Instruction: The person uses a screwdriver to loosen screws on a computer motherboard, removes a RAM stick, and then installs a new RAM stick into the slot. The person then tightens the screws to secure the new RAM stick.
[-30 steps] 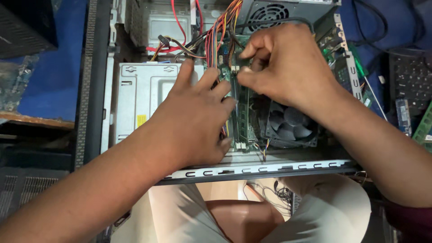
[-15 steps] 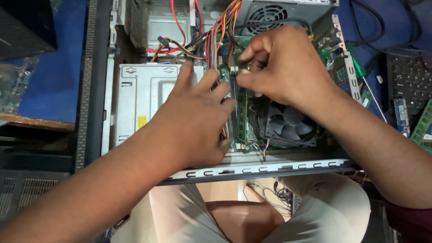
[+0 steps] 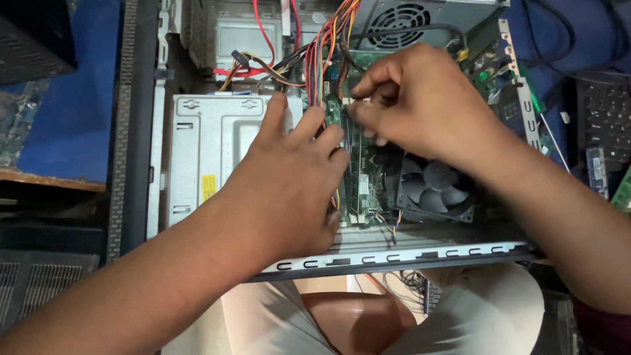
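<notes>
Memory module (image 3: 347, 154), a green strip standing on edge in its slot on the motherboard (image 3: 368, 190), runs lengthwise between the two hands inside the open computer case (image 3: 394, 253). Nearest the camera, the case's lower metal rim with its row of slots crosses the view, with the person's knees below it. The left hand (image 3: 289, 187) lies palm down over the near part of the module's left side, fingers (image 3: 314, 125) spread and extended flat, their tips resting against the board beside the module and on the grey drive cage (image 3: 210, 151); it presses rather than grasps, and holds nothing. The module's near end passes under the left palm's edge and is hidden there. Just right of the module sits the black cooler fan (image 3: 434, 187), partly covered by the right wrist. Farther in, the right hand (image 3: 420, 105) is curled, thumb and forefinger pinched together at the module's far end, at about the retaining clip; whether they grip the module's top edge or the clip itself cannot be told. Beyond the fingers, a bundle of red, yellow and orange wires (image 3: 322, 46) runs from the far edge down beside the slot, and the power supply (image 3: 420, 23) with its round vent grille sits at the far side of the case. A keyboard (image 3: 605, 121) lies well apart at the right.
</notes>
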